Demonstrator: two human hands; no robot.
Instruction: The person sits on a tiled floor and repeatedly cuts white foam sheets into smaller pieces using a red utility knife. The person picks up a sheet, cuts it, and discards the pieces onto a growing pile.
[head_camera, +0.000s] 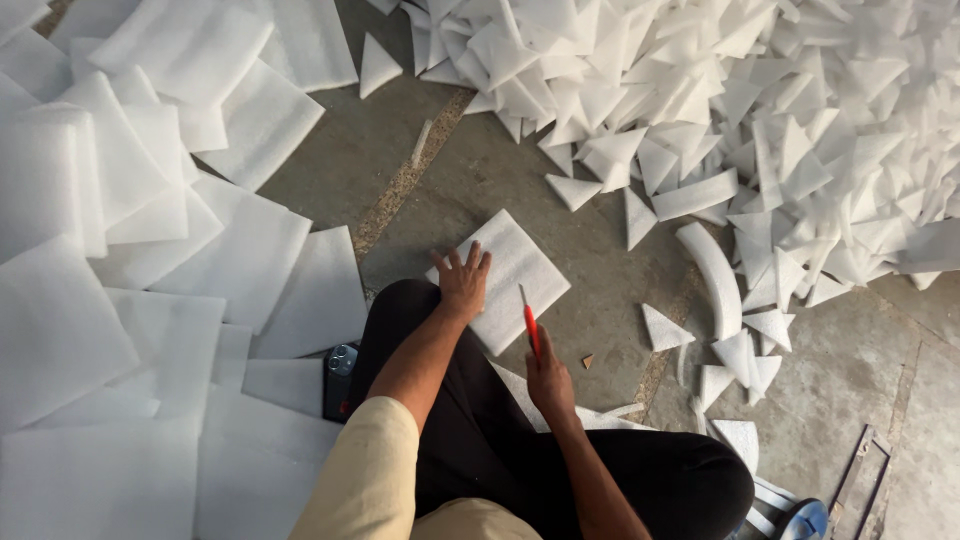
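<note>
we press our left hand (463, 283), fingers spread flat, on the white foam square (505, 278) lying on the concrete floor (590, 310) before our knee; our right hand (549, 380) is closed around a red-handled knife (530, 322). the foam looks light, soft and flexible (hold it flat near an edge). no labels or signs visible.

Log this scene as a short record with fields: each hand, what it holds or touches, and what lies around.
left hand: flat on a white square foam sheet, fingers spread
right hand: closed grip on a red-handled knife, blade tip at the sheet's near edge
floor: grey concrete
left side: large foam sheets, overlapping
upper right: heap of foam triangles
beside left knee: dark phone
</note>
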